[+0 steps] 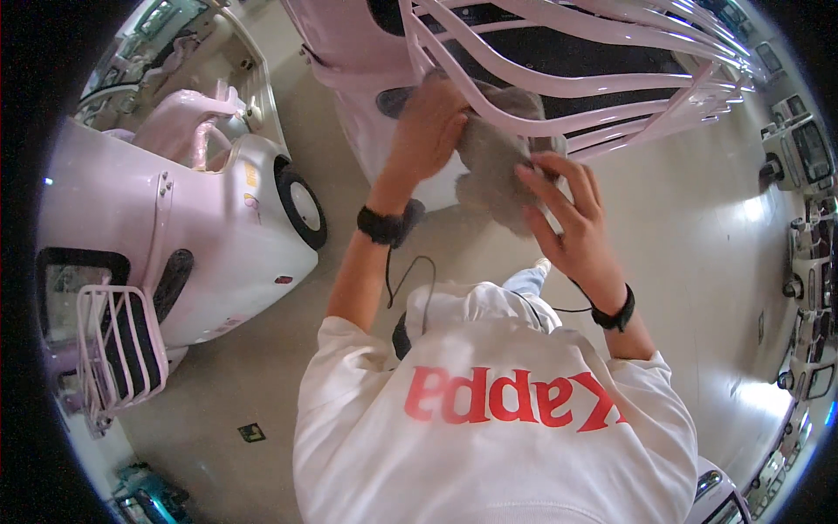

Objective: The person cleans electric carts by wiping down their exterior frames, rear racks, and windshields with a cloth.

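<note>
A grey cloth [493,166] hangs in folds below the curved tubes of a pink metal rack [559,83], on the body of a pink vehicle [349,96]. My left hand [428,135] is closed at the cloth's upper left side, close to the rack; its fingertips are partly hidden. At the cloth's right edge, my right hand [572,218] pinches the fabric between thumb and fingers. The cloth looks a little blurred. Each wrist wears a black band, and a thin dark cable runs from the left one.
A second pink and white vehicle [209,227] stands at the left, with a dark wheel [301,205] and a barred pink rack [122,349]. Several small vehicles [807,148] line the right side. The floor [681,262] is smooth and pale, with a small dark plate [251,432] at lower left.
</note>
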`<state>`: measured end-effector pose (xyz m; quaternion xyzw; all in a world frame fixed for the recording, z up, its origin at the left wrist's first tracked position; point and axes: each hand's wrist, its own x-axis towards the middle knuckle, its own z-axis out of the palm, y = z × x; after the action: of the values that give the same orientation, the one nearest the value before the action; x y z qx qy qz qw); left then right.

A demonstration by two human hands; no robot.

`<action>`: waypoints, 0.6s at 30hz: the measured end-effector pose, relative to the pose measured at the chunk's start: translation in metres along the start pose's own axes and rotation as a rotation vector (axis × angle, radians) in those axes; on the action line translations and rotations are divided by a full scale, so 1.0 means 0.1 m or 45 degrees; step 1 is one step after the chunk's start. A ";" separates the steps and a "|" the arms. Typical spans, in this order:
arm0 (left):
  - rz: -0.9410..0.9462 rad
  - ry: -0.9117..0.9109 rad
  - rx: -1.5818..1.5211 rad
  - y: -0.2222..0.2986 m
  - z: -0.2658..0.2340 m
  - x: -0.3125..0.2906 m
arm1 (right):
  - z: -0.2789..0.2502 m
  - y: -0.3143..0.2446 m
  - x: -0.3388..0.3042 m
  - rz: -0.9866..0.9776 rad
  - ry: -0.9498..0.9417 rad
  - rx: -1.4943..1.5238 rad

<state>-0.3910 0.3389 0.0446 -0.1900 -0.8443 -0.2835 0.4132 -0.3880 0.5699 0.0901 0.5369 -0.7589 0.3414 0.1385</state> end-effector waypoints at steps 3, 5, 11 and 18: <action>0.113 0.089 0.260 -0.37 0.07 -0.01 | 0.23 0.09 0.13 -0.061 0.065 -0.300; -0.071 0.092 0.203 -0.54 0.08 0.02 | 0.37 0.08 0.21 -0.020 0.054 -0.392; -0.072 0.119 0.476 -1.14 0.15 0.00 | 0.78 -0.18 0.68 0.125 -0.054 -0.674; 0.107 0.118 0.040 -0.89 0.08 0.17 | 0.86 -0.11 0.79 0.078 -0.003 -1.031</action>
<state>-0.4548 0.2771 0.0257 -0.2055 -0.8199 -0.2610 0.4663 -0.3950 0.4534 0.0770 0.4164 -0.8479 0.0182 0.3275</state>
